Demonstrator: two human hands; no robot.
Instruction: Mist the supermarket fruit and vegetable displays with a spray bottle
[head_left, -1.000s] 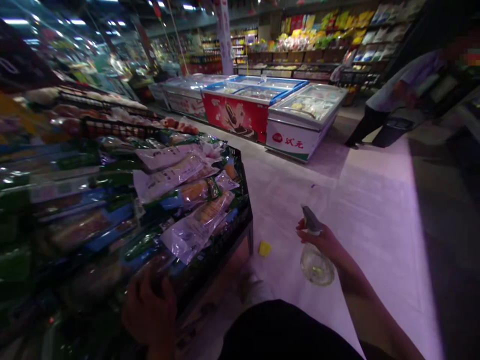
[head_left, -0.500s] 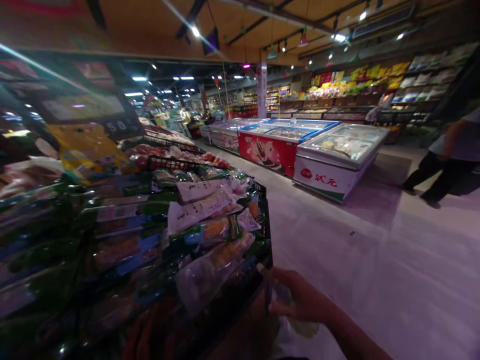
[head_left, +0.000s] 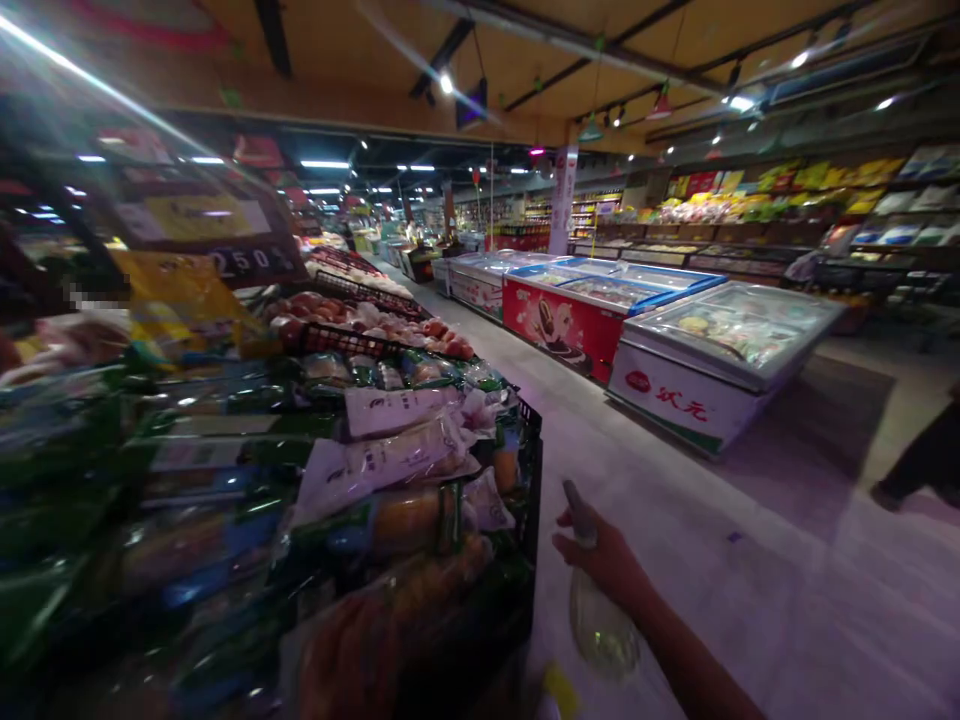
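Currently: your right hand (head_left: 602, 565) closed around a spray bottle (head_left: 602, 625) at its neck; your left hand (head_left: 346, 660), blurred, grip unclear, beside food packs (head_left: 390, 520) in a black crate (head_left: 531, 480).

Right here in my grip, a clear plastic spray bottle (head_left: 600, 625), smooth and glossy! Beside it, shiny plastic-film food packets (head_left: 397, 440) sit in a matt black plastic crate (head_left: 531, 470), over a polished pale floor (head_left: 757, 590)!
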